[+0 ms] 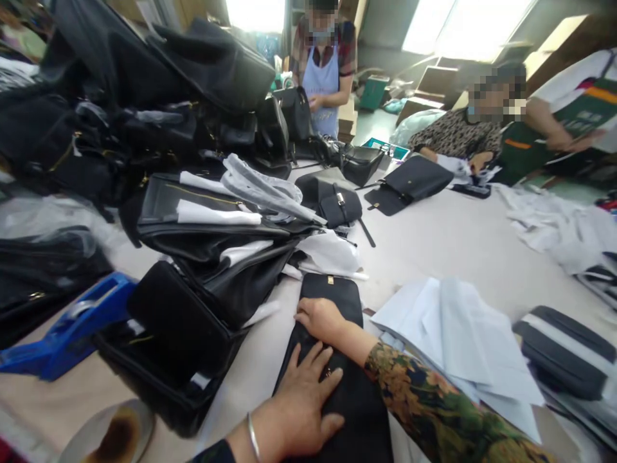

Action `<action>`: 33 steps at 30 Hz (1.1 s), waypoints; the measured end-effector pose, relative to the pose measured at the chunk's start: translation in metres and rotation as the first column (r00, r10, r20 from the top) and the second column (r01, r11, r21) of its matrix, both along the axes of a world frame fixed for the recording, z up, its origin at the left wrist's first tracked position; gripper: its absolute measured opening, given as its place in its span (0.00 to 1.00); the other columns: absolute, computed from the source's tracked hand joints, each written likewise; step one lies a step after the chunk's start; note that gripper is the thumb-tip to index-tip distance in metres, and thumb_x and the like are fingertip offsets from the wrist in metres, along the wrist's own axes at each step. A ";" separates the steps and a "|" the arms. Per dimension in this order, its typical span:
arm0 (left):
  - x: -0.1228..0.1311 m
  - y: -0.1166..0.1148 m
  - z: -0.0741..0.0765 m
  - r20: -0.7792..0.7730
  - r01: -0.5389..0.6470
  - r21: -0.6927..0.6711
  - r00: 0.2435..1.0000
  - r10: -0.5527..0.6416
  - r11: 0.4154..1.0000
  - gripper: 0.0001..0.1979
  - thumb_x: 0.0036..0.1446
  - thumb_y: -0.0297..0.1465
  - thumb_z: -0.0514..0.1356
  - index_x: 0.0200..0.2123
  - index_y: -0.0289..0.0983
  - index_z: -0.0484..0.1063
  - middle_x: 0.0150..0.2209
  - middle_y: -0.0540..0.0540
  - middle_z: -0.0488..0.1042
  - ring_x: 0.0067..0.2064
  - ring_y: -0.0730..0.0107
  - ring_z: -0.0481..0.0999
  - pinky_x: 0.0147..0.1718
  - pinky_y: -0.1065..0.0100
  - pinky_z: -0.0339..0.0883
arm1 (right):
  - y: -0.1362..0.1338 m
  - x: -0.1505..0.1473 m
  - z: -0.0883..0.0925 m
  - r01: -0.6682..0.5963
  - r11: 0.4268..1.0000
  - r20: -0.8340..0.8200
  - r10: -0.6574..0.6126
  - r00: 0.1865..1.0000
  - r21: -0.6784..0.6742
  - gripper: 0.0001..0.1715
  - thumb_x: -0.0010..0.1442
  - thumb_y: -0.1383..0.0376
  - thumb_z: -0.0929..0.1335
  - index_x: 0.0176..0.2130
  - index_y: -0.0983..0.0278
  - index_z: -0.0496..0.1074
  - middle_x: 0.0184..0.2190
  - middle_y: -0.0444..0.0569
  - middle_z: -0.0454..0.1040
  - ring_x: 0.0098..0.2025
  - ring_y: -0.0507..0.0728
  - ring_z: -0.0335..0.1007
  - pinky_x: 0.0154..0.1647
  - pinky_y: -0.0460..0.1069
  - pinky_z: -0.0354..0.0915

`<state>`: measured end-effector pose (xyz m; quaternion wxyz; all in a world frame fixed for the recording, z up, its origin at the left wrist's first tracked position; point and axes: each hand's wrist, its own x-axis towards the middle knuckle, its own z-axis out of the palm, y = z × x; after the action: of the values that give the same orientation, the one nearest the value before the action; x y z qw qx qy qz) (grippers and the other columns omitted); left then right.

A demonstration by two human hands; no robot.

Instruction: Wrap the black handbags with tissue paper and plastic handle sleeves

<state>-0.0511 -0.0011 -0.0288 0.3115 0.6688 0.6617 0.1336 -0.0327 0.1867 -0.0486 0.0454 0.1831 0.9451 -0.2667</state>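
Observation:
A flat black leather bag [337, 386] with a small gold clasp lies on the table in front of me. My left hand [301, 402], a bangle on its wrist, rests flat on the bag's middle with fingers spread. My right hand [322, 319], in a patterned sleeve, lies across the bag's upper part with its fingers curled over the left edge. A stack of pale blue-white paper sheets [457, 341] sits just right of the bag.
A big heap of black bags [159, 128] fills the left and far side of the table. A blue tape dispenser [67, 328] lies at the left. Two zipped bags [563, 350] sit at the right edge. Other people [322, 64] work at the far side.

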 end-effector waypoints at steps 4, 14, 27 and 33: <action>0.001 0.001 0.004 -0.023 0.014 -0.028 1.000 -0.014 1.000 0.37 0.56 0.53 0.60 0.66 0.49 0.59 0.72 0.38 0.49 0.73 0.41 0.43 0.64 0.28 0.36 | 0.067 0.006 0.031 0.463 0.874 -0.429 -0.366 0.826 0.145 0.21 0.68 0.59 0.61 0.54 0.67 0.68 0.49 0.61 0.73 0.54 0.64 0.68 0.58 0.57 0.62; 0.008 0.013 -0.005 -0.122 0.067 -0.083 0.990 -0.077 0.994 0.39 0.55 0.56 0.59 0.67 0.48 0.59 0.73 0.39 0.45 0.73 0.41 0.40 0.63 0.27 0.35 | 0.131 0.002 0.039 0.349 0.891 -0.203 -0.299 0.932 0.291 0.18 0.63 0.60 0.66 0.46 0.71 0.73 0.54 0.65 0.70 0.59 0.73 0.61 0.59 0.68 0.56; 0.019 0.017 -0.010 -0.289 0.128 -0.133 0.943 -0.162 0.983 0.39 0.60 0.56 0.53 0.70 0.48 0.53 0.74 0.38 0.39 0.73 0.42 0.38 0.63 0.28 0.38 | -0.041 0.208 0.058 0.719 0.594 0.375 -0.613 0.695 -0.361 0.23 0.62 0.48 0.67 0.38 0.66 0.75 0.29 0.50 0.78 0.32 0.57 0.74 0.35 0.50 0.68; 0.026 0.019 -0.011 -0.366 0.127 -0.154 0.914 -0.176 0.980 0.39 0.62 0.55 0.50 0.71 0.46 0.50 0.74 0.38 0.38 0.73 0.41 0.38 0.63 0.29 0.40 | -0.115 0.244 0.044 0.736 0.506 0.434 -0.596 0.676 -0.450 0.18 0.55 0.55 0.71 0.41 0.66 0.78 0.38 0.53 0.80 0.38 0.59 0.75 0.37 0.49 0.66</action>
<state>-0.0251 0.0180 -0.0396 0.2298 0.7101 0.6624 -0.0646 0.2115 0.0713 -0.0044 0.0991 0.5389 0.6543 -0.5212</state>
